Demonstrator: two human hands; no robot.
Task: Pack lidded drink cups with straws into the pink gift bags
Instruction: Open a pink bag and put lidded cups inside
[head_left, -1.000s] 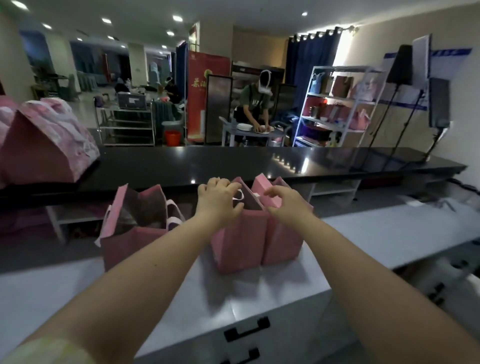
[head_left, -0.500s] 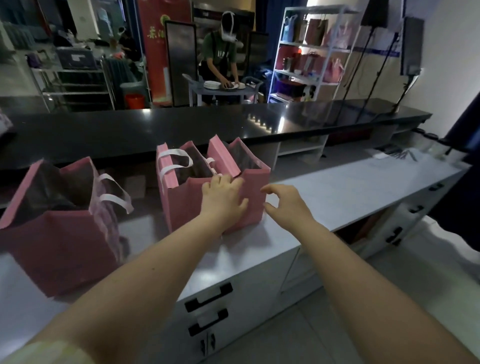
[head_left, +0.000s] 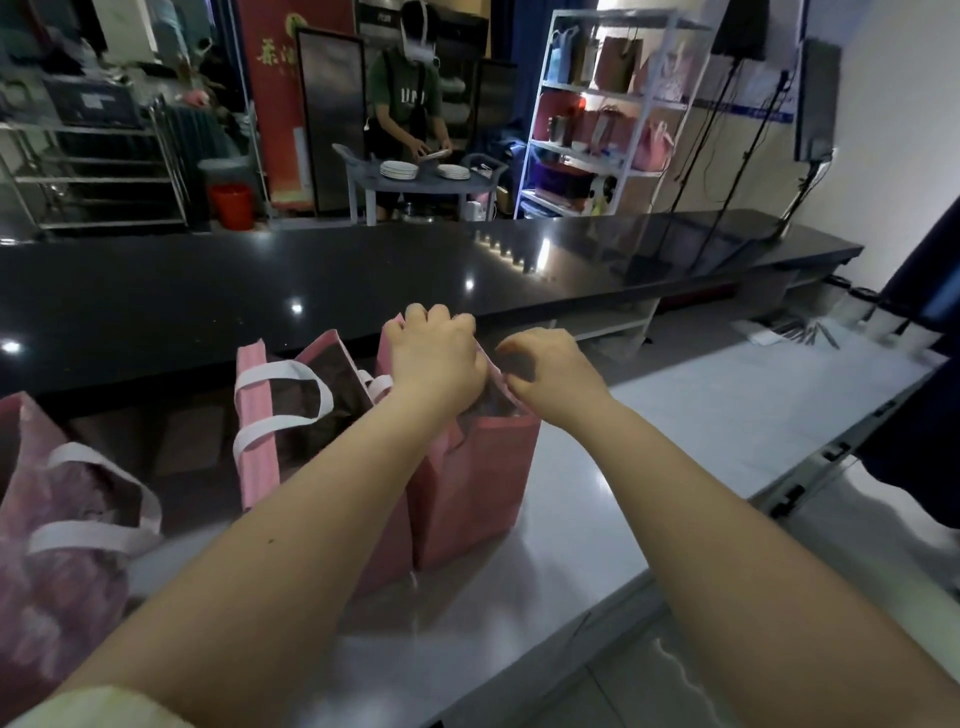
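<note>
Nearest me, at 9 o'clock, the left bag stands on the white counter with its white handles flopped across the mouth. I cannot see what is inside it.

A touch further, at 11 o'clock, there's the middle bag, upright and gaping, with a dark interior and nothing I can make out in there.

Dead ahead at 12, touching the middle one, is the right bag, and that's where I'm working. My left hand is fisted over its top edge, fingers curled down around the rim. My right hand, at 1 o'clock, has thumb and fingertips closed on the opposite rim, as far as I can tell. Both hands hold it by the top, whether spreading or closing the mouth I cannot say.

No cup and no straw anywhere in view, neither on the counter nor in my hands. My read: three bags are standing ready, but I can't confirm that any is loaded. Either the filling lies ahead or the cups are sitting too deep to show.

Beyond runs the black counter. Far off at 12, a person handles plates.
</note>
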